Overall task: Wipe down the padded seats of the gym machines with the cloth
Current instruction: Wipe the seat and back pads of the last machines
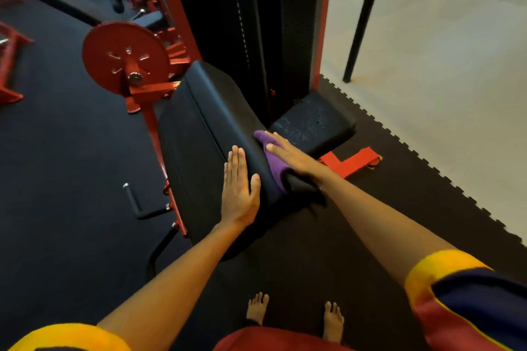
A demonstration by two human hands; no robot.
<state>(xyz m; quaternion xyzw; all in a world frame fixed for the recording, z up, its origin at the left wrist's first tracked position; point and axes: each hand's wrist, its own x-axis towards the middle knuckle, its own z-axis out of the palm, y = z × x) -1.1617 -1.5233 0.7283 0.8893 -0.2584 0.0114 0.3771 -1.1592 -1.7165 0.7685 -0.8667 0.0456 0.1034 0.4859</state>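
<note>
Dim, wide-angle warped, blurred edges

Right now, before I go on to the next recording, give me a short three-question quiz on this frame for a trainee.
1. True or false: the left hand rests flat, fingers straight, on the large black pad.
2. The purple cloth lies under: A) the right hand B) the left hand C) neither hand.
3. Fill in: the round disc left of the pad is coloured ___.
Key: 1 true; 2 A; 3 red.
</note>
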